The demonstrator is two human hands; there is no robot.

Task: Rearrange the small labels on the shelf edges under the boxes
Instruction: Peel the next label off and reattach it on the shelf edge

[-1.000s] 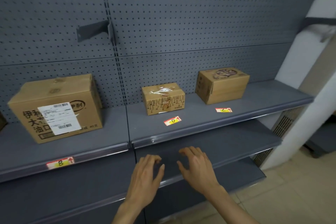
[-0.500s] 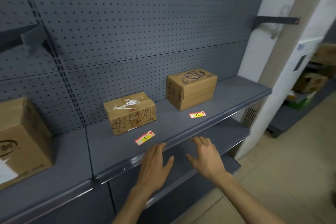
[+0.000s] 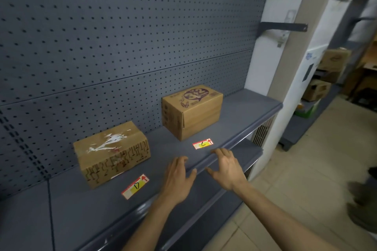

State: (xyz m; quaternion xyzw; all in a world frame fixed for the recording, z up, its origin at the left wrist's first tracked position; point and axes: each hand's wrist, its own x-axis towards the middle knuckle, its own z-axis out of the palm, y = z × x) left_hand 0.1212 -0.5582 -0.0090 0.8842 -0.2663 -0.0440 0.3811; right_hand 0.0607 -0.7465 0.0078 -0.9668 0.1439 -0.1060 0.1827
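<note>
Two small red-and-white paper labels with yellow centres lie flat on the grey metal shelf [image 3: 234, 120], each before its box, presumably as markers: label "D" [image 3: 135, 186] lower centre, by the taped brown carton [image 3: 111, 153]; label "C" [image 3: 202, 143] right of centre, by the printed brown carton [image 3: 191, 111]. Left hand [image 3: 178, 179] and right hand [image 3: 227, 169] hover spread wide, holding nothing, between them.
</note>
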